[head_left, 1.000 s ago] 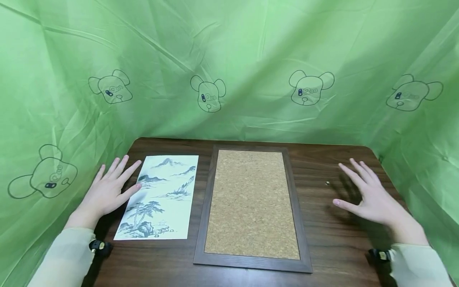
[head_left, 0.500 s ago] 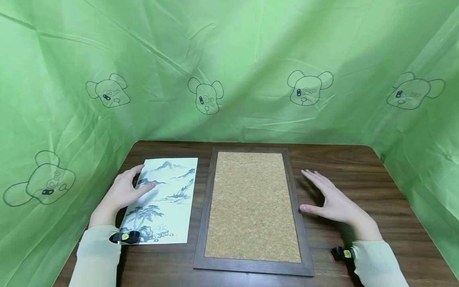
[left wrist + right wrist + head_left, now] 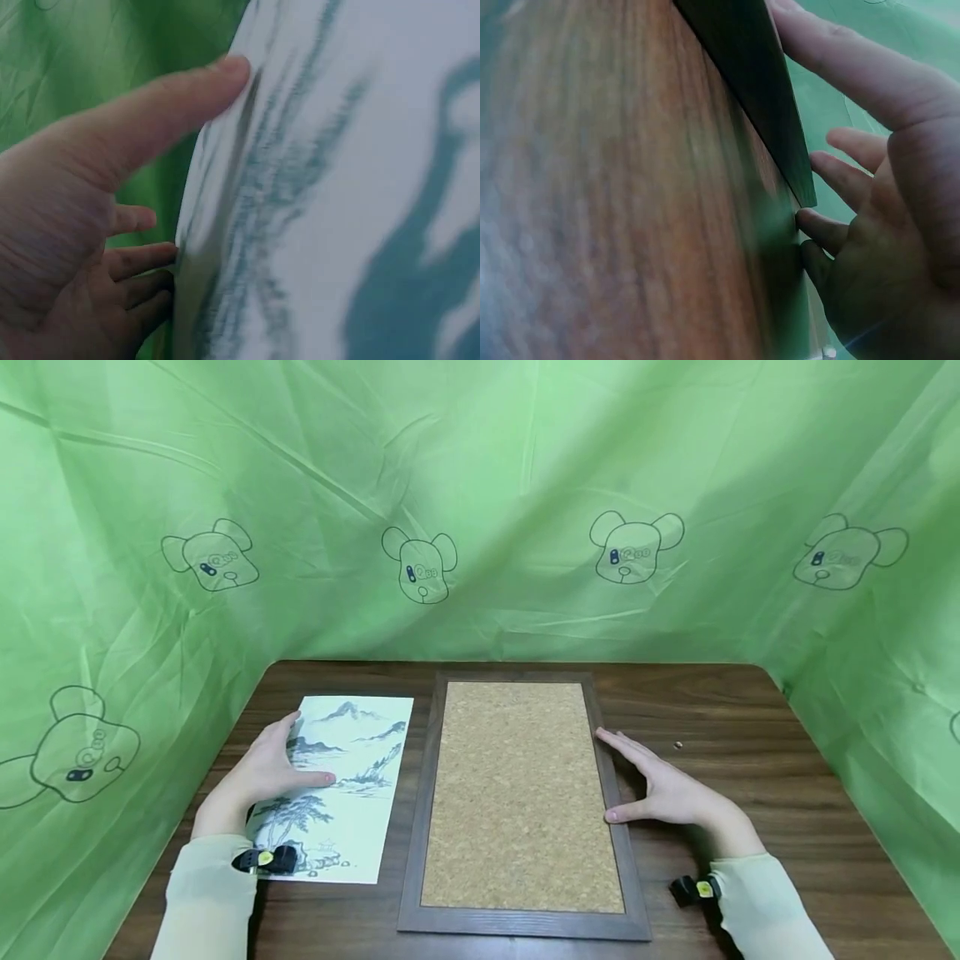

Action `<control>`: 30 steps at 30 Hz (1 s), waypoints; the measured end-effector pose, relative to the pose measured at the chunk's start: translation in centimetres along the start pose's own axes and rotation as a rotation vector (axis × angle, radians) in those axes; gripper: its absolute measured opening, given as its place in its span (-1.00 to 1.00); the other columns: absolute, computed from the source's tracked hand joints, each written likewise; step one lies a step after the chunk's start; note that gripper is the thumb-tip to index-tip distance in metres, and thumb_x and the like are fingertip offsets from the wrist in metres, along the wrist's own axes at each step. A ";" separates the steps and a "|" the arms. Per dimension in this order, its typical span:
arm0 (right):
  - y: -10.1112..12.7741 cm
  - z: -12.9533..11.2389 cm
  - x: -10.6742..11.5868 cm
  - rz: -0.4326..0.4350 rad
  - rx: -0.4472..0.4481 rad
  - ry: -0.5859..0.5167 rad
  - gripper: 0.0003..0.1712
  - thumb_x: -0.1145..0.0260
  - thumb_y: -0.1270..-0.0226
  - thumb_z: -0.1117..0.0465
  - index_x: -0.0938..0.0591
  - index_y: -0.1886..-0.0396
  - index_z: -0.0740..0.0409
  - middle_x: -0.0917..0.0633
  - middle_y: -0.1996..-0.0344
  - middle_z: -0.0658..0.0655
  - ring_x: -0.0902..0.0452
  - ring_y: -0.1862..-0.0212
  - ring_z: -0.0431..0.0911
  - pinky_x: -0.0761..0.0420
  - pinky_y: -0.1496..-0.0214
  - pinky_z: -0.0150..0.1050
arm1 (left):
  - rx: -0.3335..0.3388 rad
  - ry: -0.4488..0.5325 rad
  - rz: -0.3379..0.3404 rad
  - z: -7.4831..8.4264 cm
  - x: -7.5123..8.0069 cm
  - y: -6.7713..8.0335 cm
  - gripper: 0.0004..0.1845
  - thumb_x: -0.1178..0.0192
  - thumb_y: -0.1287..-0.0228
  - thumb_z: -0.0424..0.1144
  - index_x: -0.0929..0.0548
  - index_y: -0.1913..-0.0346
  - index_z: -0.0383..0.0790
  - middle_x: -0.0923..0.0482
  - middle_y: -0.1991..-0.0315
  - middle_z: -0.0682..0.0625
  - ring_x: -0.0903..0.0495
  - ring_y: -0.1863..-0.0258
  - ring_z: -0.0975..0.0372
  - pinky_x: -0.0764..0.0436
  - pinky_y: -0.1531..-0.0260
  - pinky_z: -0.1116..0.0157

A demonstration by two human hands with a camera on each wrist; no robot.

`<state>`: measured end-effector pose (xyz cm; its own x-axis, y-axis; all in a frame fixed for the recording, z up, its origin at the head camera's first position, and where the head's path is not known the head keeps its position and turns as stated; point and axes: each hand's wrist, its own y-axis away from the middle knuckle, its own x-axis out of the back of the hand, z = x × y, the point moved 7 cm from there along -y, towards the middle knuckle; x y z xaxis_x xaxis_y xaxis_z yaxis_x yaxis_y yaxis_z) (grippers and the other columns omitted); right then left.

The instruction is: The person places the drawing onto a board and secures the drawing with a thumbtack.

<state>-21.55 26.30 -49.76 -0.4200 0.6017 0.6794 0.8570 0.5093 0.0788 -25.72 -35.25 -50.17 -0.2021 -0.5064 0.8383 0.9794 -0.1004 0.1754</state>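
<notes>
The left hand point(image 3: 258, 768) pinched the painting's point(image 3: 337, 785) edge, risking a crease; the right hand point(image 3: 663, 789), fingers straight, pressed the frame point(image 3: 611, 785).

Left hand point(image 3: 82, 225) at picture's point(image 3: 337, 187) edge — thumb on top, fingers beneath

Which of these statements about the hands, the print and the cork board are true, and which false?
1. The left hand grips the print at its left edge, thumb on top. True.
2. The right hand rests on the print. False: it lies against the right side of the cork board frame.
3. The print lies on top of the board. False: it lies left of it on the table.
4. A small pin lies on the table right of the board. True.
5. The right hand's fingers are curled into a fist. False: they are stretched out.
</notes>
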 end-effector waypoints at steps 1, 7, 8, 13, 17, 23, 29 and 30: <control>0.0 0.1 0.0 -0.004 -0.005 -0.006 0.48 -0.77 -0.09 -0.21 -0.05 -0.84 -0.10 -0.01 -0.78 0.27 0.21 -0.75 0.37 -0.01 -0.57 0.54 | -0.002 0.004 0.000 0.0 -0.1 0.1 0.69 -0.66 0.08 0.46 0.22 -0.78 -0.38 0.10 -0.69 -0.56 -0.02 -0.62 -0.47 -0.22 -0.42 -0.50; 0.1 0.2 0.1 -0.013 -0.008 -0.020 0.50 -0.77 -0.11 -0.17 -0.01 -0.85 -0.05 0.01 -0.78 0.31 0.24 -0.75 0.40 0.01 -0.57 0.55 | 0.014 0.005 0.007 -0.2 -0.1 0.0 0.71 -0.66 0.10 0.47 0.20 -0.76 -0.46 0.08 -0.67 -0.57 -0.03 -0.62 -0.46 -0.21 -0.45 -0.47; 0.1 0.1 0.1 -0.012 -0.004 -0.020 0.50 -0.77 -0.11 -0.15 -0.01 -0.85 -0.04 0.01 -0.78 0.31 0.24 -0.74 0.41 0.02 -0.56 0.56 | 0.020 0.002 0.009 -0.3 -0.1 -0.1 0.70 -0.65 0.10 0.49 0.19 -0.76 -0.46 0.06 -0.67 -0.57 -0.04 -0.62 -0.46 -0.21 -0.45 -0.47; 0.0 0.1 0.1 -0.013 0.011 -0.018 0.47 -0.76 -0.14 -0.12 -0.02 -0.84 0.00 0.02 -0.78 0.34 0.24 -0.74 0.43 0.03 -0.55 0.58 | 0.034 -0.003 0.013 -0.6 0.0 -0.1 0.67 -0.62 0.08 0.51 0.13 -0.75 -0.47 0.00 -0.65 -0.58 -0.07 -0.60 -0.49 -0.20 -0.45 -0.48; -0.1 0.3 0.0 -0.019 0.007 -0.016 0.48 -0.77 -0.14 -0.13 -0.01 -0.85 -0.02 0.02 -0.78 0.30 0.24 -0.74 0.41 0.03 -0.56 0.56 | 0.045 -0.003 0.015 -0.6 0.2 0.0 0.61 -0.62 0.03 0.48 0.06 -0.74 -0.48 -0.04 -0.65 -0.57 -0.07 -0.60 -0.48 -0.20 -0.46 -0.47; -0.1 0.7 -0.1 -0.027 -0.005 -0.024 0.49 -0.77 -0.12 -0.13 0.00 -0.85 -0.08 0.02 -0.79 0.23 0.24 -0.75 0.38 0.01 -0.56 0.55 | 0.056 -0.019 0.044 0.1 0.6 0.0 0.43 -0.61 -0.08 0.40 -0.13 -0.70 -0.49 -0.12 -0.62 -0.57 -0.13 -0.57 -0.48 -0.22 -0.45 -0.45; -0.2 0.8 -0.2 -0.031 -0.002 -0.025 0.49 -0.77 -0.12 -0.13 -0.01 -0.85 -0.06 0.01 -0.79 0.24 0.24 -0.75 0.39 0.03 -0.56 0.56 | 0.047 -0.043 0.106 0.5 0.9 0.1 0.27 -0.66 -0.12 0.28 -0.30 -0.63 -0.51 -0.11 -0.53 -0.63 -0.14 -0.50 -0.48 -0.28 -0.39 -0.45; -0.2 0.7 -0.2 -0.031 -0.002 -0.024 0.49 -0.77 -0.12 -0.13 -0.01 -0.85 -0.06 0.01 -0.79 0.23 0.24 -0.75 0.39 0.03 -0.57 0.55 | 0.052 -0.045 0.114 0.5 0.9 0.2 0.27 -0.66 -0.11 0.28 -0.30 -0.63 -0.50 -0.11 -0.51 -0.64 -0.13 -0.49 -0.48 -0.30 -0.37 -0.46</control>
<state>-21.88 26.53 -50.44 -0.4531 0.6004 0.6590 0.8441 0.5266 0.1007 -25.76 -35.28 -49.10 -0.0908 -0.4729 0.8764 0.9946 0.0008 0.1035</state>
